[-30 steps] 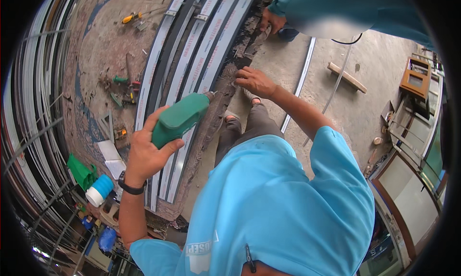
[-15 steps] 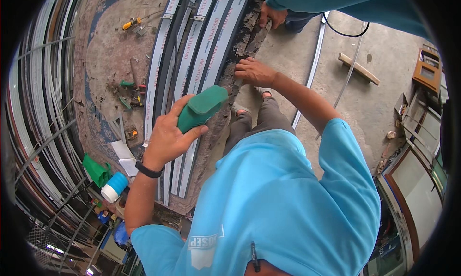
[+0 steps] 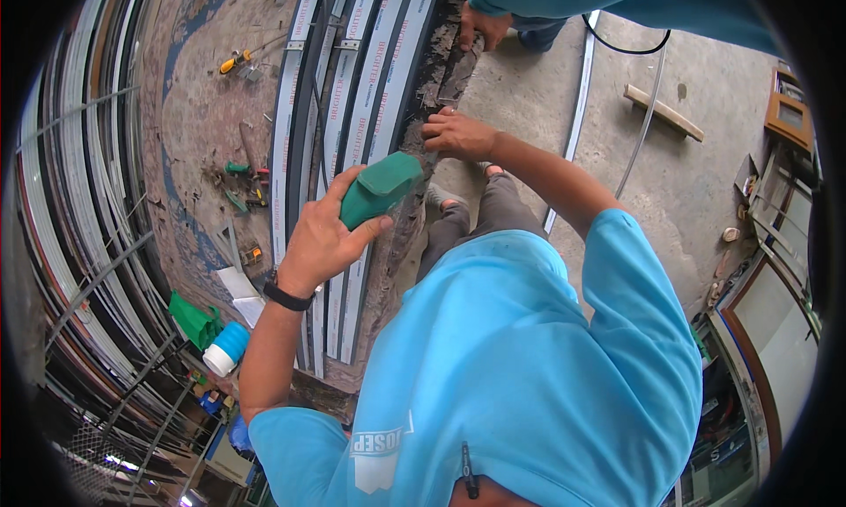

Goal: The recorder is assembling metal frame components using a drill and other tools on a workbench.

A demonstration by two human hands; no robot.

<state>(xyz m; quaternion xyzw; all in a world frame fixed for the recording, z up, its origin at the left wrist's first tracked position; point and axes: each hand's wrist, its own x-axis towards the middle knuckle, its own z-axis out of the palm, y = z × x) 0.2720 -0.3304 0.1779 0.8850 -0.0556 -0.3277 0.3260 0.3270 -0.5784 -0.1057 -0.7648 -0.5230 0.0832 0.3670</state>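
Note:
My left hand (image 3: 319, 239) wraps round a green blocky object (image 3: 381, 190) with bevelled corners, held above the strips. Its underside is hidden, so I cannot tell its exact kind. Below lie several long metal profiles (image 3: 381, 93) covered in white printed film, side by side on the worktable (image 3: 207, 137). My right hand (image 3: 458, 135) is at the table's ragged right edge (image 3: 414, 150), its fingers curled over it. Farther along that edge, a co-worker's hand (image 3: 485, 26) with a teal sleeve rests on the worn covering.
A yellow-handled screwdriver (image 3: 234, 63), scattered hand tools (image 3: 240, 185) and papers (image 3: 242, 291) lie left of the profiles. A blue-and-white jug (image 3: 226, 348) stands at the near left corner. Racks of long profiles (image 3: 70, 198) fill the left side. On the floor lies a wooden batten (image 3: 663, 113).
The view has turned slightly. My left hand keeps its hold on the green object, tilted a little differently. My right hand stays at the table edge.

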